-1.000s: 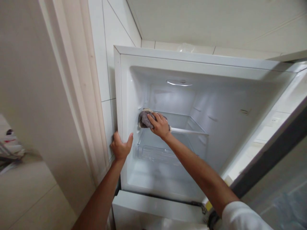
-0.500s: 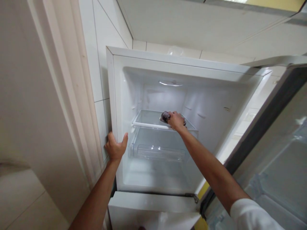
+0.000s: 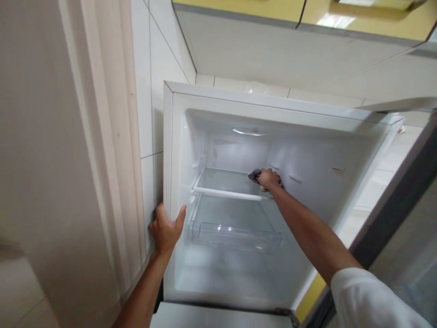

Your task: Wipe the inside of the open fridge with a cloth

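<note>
Inside the open fridge (image 3: 170,136), the right hand (image 3: 269,178) clutches a grey cloth (image 3: 255,176) on the glass shelf's (image 3: 225,182) far right end, while the left hand (image 3: 166,230) grips the fridge's left edge.

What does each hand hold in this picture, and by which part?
The right hand presses a bunched grey cloth on the glass shelf, gripping its top. The left hand grips the fridge's left front edge.
</note>
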The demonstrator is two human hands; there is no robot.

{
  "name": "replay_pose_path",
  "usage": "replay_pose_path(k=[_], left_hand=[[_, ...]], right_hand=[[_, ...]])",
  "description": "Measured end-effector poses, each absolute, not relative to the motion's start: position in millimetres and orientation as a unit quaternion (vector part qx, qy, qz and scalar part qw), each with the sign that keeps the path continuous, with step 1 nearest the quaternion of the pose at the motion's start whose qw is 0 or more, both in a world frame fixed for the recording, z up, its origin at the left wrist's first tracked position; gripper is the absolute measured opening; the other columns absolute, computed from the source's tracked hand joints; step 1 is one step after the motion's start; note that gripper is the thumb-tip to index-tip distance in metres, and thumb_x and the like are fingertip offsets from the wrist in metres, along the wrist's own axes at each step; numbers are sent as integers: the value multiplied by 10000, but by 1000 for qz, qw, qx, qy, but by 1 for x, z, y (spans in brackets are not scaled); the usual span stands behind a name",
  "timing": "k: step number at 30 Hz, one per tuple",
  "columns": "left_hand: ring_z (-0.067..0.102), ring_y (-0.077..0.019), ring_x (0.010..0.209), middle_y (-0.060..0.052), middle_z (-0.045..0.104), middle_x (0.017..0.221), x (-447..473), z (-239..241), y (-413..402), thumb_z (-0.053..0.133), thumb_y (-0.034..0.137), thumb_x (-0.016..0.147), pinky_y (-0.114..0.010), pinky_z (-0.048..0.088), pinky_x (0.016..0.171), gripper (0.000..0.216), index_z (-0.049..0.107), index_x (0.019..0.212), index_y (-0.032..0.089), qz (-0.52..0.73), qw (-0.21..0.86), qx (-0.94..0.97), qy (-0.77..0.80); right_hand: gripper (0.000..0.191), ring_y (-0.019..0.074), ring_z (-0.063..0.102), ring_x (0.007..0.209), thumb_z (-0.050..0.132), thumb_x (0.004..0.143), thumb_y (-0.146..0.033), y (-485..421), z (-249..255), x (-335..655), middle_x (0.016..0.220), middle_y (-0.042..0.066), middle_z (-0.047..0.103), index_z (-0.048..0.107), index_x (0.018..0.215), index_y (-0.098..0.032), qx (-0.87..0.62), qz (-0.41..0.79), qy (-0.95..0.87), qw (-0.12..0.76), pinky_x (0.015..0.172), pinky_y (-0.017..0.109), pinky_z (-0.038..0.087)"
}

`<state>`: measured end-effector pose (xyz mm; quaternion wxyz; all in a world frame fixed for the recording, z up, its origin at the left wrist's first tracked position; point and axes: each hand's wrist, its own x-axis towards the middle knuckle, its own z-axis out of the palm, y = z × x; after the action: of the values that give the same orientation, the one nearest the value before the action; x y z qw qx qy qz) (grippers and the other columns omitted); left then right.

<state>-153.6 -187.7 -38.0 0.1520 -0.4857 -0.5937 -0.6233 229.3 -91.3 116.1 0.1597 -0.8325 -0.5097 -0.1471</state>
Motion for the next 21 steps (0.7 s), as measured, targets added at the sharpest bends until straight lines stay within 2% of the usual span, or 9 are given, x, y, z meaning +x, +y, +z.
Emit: replay_pose_path(k=[3,8,14,17,21], left_hand=[[703,-315,687,-125,716,792,-156,-41,-186,613,721,844,-336,438,598,636,612,1090,134,-626,179,-487,-582],[722,-311,684,-126,735,812,-158,-44,-184,627,719,846,-341,481,589,612,620,1080,154,-634,209,-487,-564],[729,-306,676,-127,744,821,-158,-44,-185,640,683,860,-345,502,581,573,618,1091,160,-644,205,-490,-550],[726,-306,650,-118,740,789,-158,-43,-186,628,691,867,-345,501,568,574,618,1085,161,-648,217,-490,-541],[731,-305,660,-116,746,797,-158,-43,-184,627,698,862,-341,501,570,576,613,1087,168,-647,212,-490,-545]], right_hand=[[412,327,623,1222,541,949,-318,-68,117,237,1331,182,628,686,1322,-215,-826,-151,-522,153,964,414,511],[413,318,625,1232,548,943,-309,-30,117,244,1343,163,641,685,1329,-254,-823,-161,-526,140,935,392,518],[417,292,672,1129,545,953,-301,-20,121,247,1298,180,666,677,1339,-213,-815,-173,-539,122,889,362,525],[359,273,674,1074,538,949,-222,-27,125,239,1244,182,686,724,1255,-193,-794,-195,-563,117,870,352,519],[372,291,593,1170,446,966,-119,-41,139,221,1289,201,647,747,1180,-163,-748,-259,-595,137,911,381,490]])
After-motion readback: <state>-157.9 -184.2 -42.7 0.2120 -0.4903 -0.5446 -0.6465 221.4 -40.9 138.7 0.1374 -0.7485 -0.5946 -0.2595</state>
